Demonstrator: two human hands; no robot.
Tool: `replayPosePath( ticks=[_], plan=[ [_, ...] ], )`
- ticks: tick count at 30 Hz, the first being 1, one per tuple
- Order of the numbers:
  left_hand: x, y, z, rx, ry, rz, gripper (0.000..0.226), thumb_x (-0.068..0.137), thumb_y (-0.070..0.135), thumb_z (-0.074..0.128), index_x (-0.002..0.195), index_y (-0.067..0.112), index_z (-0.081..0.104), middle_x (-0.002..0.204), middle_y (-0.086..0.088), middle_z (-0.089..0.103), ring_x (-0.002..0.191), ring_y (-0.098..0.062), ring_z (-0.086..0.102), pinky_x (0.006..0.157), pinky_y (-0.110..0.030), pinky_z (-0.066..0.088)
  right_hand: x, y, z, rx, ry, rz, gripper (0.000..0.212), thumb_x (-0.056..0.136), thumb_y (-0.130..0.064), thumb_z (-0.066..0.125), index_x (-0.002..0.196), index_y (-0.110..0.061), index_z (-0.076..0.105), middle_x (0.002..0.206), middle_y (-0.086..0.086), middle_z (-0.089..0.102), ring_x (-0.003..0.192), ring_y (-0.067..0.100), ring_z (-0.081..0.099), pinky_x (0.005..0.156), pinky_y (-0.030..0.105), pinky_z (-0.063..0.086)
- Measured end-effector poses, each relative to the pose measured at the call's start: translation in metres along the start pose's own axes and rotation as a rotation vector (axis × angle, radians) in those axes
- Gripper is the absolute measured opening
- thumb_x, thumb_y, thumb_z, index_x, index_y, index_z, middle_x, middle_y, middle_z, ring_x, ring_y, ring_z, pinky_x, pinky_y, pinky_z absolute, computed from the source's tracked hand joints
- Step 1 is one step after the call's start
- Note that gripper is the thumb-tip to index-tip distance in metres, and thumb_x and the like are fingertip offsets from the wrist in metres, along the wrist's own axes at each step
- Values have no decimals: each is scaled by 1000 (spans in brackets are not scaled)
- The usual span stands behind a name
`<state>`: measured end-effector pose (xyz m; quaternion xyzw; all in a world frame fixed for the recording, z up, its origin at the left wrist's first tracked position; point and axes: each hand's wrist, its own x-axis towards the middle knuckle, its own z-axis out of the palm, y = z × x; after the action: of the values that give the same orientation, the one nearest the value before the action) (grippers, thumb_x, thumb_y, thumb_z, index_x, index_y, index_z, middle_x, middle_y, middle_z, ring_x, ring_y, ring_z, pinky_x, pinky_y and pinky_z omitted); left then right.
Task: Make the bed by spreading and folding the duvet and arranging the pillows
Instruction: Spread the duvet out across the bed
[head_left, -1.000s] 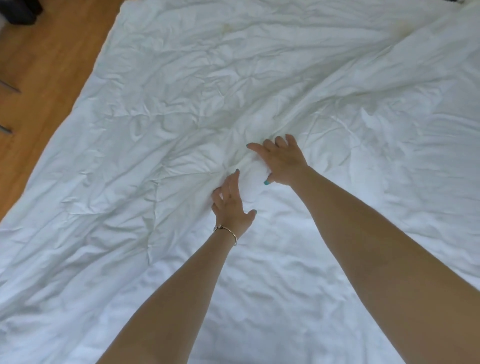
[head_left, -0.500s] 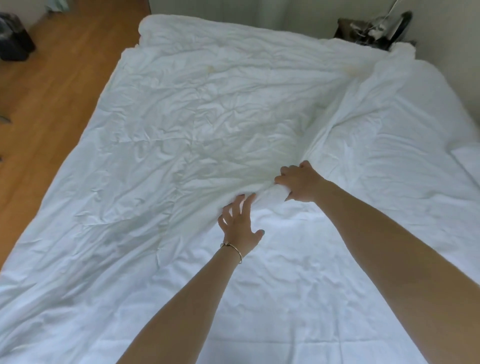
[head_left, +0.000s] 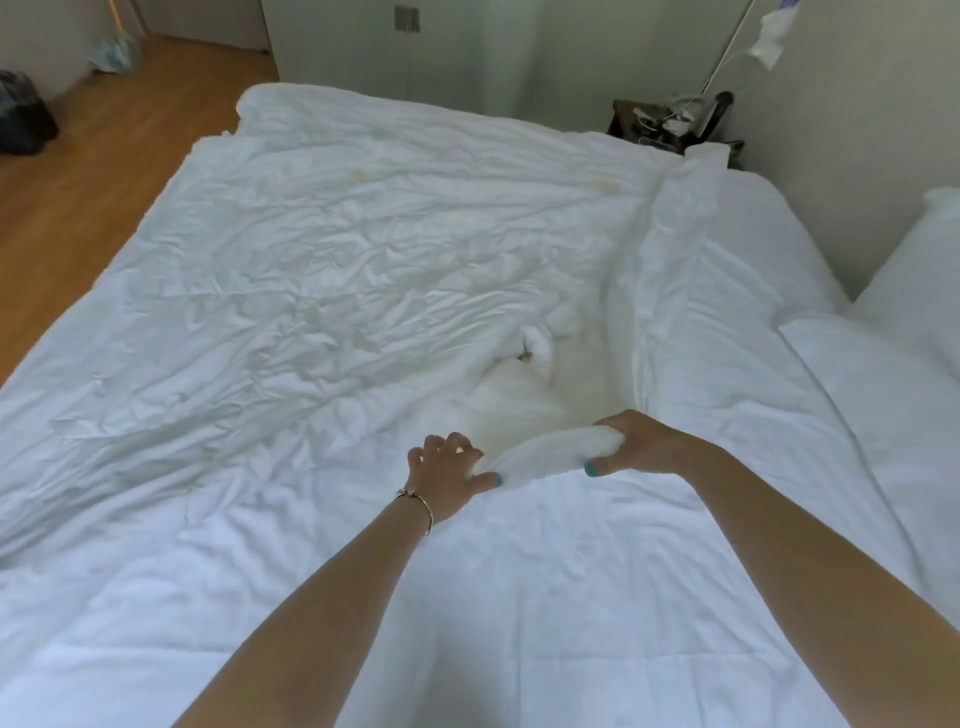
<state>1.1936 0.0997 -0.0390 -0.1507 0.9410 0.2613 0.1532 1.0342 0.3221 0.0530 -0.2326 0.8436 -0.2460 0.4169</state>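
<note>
From the head camera, you've got the crumpled white fabric duvet (head_left: 322, 291) up off the bed now: half a second ago the bunched edge lay low against the sheet under your hands, and here it rises as a thick roll between them, with the cover pulling open behind it toward the far side of the duvet. That reads as the folding stage starting, though the spread looks unfinished, with wrinkles running all across the duvet's left half. Your left hand (head_left: 449, 470), the one with the thin metal bracelet (head_left: 418, 506), has its fingers curled over the near-left end of the roll and the thumb tucked under, so it's gripping the duvet. Your right hand (head_left: 636, 441) clamps the right end of that roll, thumb below and fingers wrapped over the top. The duvet itself covers most of the bed, left of the plump white pillows (head_left: 883, 374), which sit along the wall to the duvet's right, not yet arranged.
</note>
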Motion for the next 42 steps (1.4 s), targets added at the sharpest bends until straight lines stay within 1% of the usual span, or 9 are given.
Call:
replayPosePath(
  ticks=[5,9,15,20,23,27,33,36,42],
  plan=[
    [-12,94,67,-193,-99,-72,43,100,52,33,124,22,54,122,-8,63,115,-29,55,95,-35,42,-51,108,-54,-199,82,159,48,65,-54,82,105,-29,70,102,-9,69,104,21,62,85,26,47],
    [-18,194,91,-418,-122,17,41,102,41,37,124,10,55,119,-14,63,116,-29,54,91,-30,37,-74,166,-48,-835,28,231,95,63,-72,69,145,-42,31,148,-9,32,138,16,30,116,42,13],
    [13,250,88,-548,-173,99,25,95,43,40,93,26,58,89,5,64,87,-18,58,75,-26,43,-94,189,-8,-144,260,-136,122,42,-53,89,141,-58,17,134,-36,32,120,-5,28,107,25,28],
    [24,269,111,-638,-270,108,24,93,33,48,86,45,67,83,11,69,80,-5,64,73,-20,49,-99,204,-7,-68,289,-179,93,53,-48,89,134,-43,45,119,-38,43,106,-26,32,107,23,24],
    [21,274,136,-612,-344,132,24,86,48,49,92,39,71,97,5,71,98,-15,65,89,-34,51,-106,222,-4,-123,300,-93,58,57,-53,84,110,-42,61,98,-30,61,88,-9,51,82,17,38],
    [13,270,157,-383,-330,176,55,70,70,45,77,16,54,71,3,52,66,-15,47,64,-30,38,-116,242,5,-184,339,-59,31,73,-48,77,80,-20,68,70,-7,56,65,10,47,59,24,33],
    [18,269,187,199,-382,102,67,63,53,72,121,34,44,116,9,48,111,-19,47,94,-39,40,-110,287,-20,-447,308,-136,22,88,-42,64,97,-23,63,109,-10,55,87,16,59,65,26,35],
    [22,303,200,6,-285,-59,50,76,50,64,120,33,50,123,8,49,122,-23,45,105,-49,31,-113,317,-60,-297,196,-156,17,86,-30,69,92,-15,63,105,-6,58,79,17,59,70,37,50],
    [24,425,231,-401,-254,-7,26,73,53,60,94,41,51,90,12,65,90,-20,60,76,-31,44,-149,418,-135,-406,-1,-18,23,83,1,63,99,-15,61,107,-2,54,94,22,57,80,34,52]
  ],
)
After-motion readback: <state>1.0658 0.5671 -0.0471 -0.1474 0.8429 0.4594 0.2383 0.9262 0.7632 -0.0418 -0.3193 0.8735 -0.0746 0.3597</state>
